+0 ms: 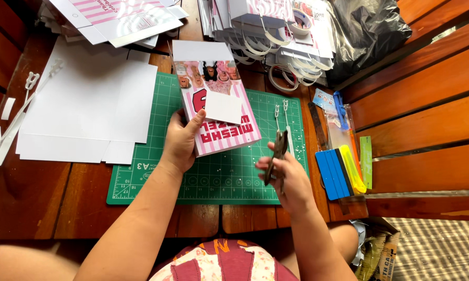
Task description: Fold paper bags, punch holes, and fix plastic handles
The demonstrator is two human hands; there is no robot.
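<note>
A pink-and-white striped box (pixel 220 112) is being gripped by the left hand (pixel 181 141) at its near left corner, thumb lying across the printed face, fingers tucked underneath. The box is being held flat over the green cutting mat (pixel 156 171), its white top flap pointing away from the person, a small white square showing on its front. Over on the other side, a dark metal tool (pixel 278 153), a punch or pliers by the look of it, is being clutched in the right hand (pixel 289 179), fingers curled tight around its handles, the tool's head pointing up toward the far edge of the mat. The two hands are being kept apart, the tool just beside the box's near right corner without touching it. Two white strap pieces (pixel 281 117) are lying on the mat just beyond the tool. Flat white card sheets (pixel 88 104) are spread on the wooden desk (pixel 31 203) to the left of the mat. A blue scraper (pixel 329 174) and a yellow one (pixel 351 169) are resting at the right edge of the desk. A stack of folded boxes with white handles (pixel 276 36) is piled at the far side.
</note>
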